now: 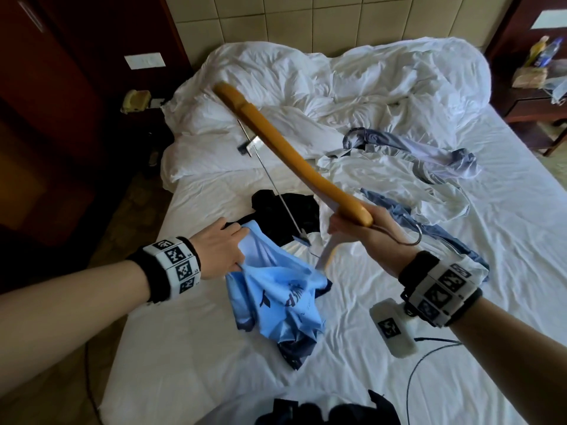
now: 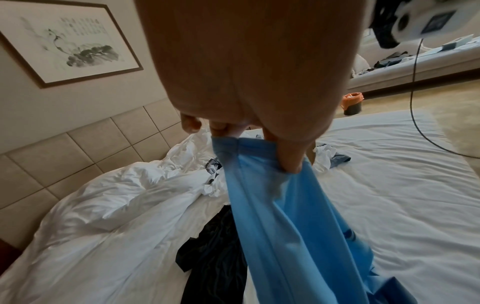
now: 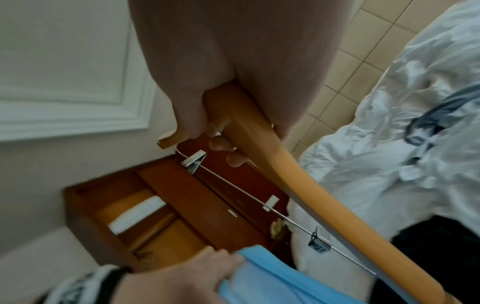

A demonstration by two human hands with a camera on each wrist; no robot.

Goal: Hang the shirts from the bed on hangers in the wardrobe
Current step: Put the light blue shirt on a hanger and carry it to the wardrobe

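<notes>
My left hand (image 1: pixel 228 245) grips a light blue shirt (image 1: pixel 276 289) by its upper edge, and the cloth hangs down onto the bed (image 1: pixel 399 378). In the left wrist view the fingers (image 2: pixel 288 158) pinch the blue shirt (image 2: pixel 285 216) bunched at its hem. My right hand (image 1: pixel 362 231) holds a wooden hanger (image 1: pixel 285 148) near its middle, one arm slanting up and away over the bed. Its metal bar with clips (image 3: pixel 193 163) shows in the right wrist view, beside the hanger (image 3: pixel 298 174). A black shirt (image 1: pixel 285 210) lies on the sheet behind the blue one.
More shirts, white and grey-blue (image 1: pixel 414 167), lie crumpled mid-bed beside a rumpled white duvet (image 1: pixel 337 81). A dark wooden wardrobe (image 1: pixel 46 87) stands at left, a nightstand (image 1: pixel 540 96) with bottles at right. A black cable (image 1: pixel 429 363) trails over the sheet near my right wrist.
</notes>
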